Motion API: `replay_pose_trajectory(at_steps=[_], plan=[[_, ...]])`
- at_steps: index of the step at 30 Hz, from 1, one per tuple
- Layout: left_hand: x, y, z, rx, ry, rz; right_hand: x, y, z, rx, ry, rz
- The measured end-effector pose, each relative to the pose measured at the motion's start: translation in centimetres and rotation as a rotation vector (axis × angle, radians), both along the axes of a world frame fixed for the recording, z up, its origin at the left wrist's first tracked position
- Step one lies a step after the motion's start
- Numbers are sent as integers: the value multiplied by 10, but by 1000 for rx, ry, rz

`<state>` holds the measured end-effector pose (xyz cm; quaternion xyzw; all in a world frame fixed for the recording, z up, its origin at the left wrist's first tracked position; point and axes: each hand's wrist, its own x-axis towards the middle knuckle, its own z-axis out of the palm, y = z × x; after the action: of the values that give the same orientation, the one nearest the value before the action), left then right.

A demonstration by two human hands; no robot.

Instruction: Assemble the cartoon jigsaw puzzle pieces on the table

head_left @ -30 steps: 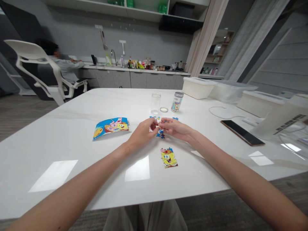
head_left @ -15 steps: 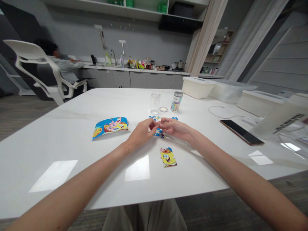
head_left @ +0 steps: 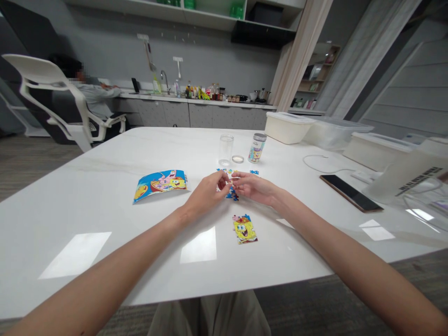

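Over a loose pile of blue puzzle pieces point(head_left: 232, 193), my two hands are close together at the middle of the table. My left hand point(head_left: 211, 187) is closed in a pinch, with a small puzzle piece at its fingertips, mostly hidden. Facing it, my right hand point(head_left: 255, 185) has its thumb and fingers drawn together; what they hold is too small to make out. Nearer to me lies a joined section of puzzle point(head_left: 245, 229) with a yellow cartoon face. A curved picture sheet point(head_left: 161, 185) with the same cartoon style rests to the left of my hands.
Behind the pieces stand a clear jar point(head_left: 226, 150), a round lid point(head_left: 238, 159) and a printed canister point(head_left: 257, 148). A phone point(head_left: 350, 192), a cable and lidded plastic boxes point(head_left: 289, 128) occupy the right side. A person sits by a white chair point(head_left: 49, 77) at far left.
My fingertips have parted slightly from each other above the pile. Both hands otherwise stay in nearly the same place, and the joined section has not moved.
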<state>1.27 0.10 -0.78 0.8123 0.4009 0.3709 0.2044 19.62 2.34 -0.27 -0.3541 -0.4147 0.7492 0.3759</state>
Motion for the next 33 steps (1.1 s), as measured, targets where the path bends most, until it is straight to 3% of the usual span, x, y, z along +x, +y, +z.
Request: replay_pose_trajectory(at_steps=[13,33], plan=[[-2,3,-1,43,20,-16,0,1,-6,71,49,78],[-2,3,-4,101,19,-55,0,1,-4,79,-32,66]])
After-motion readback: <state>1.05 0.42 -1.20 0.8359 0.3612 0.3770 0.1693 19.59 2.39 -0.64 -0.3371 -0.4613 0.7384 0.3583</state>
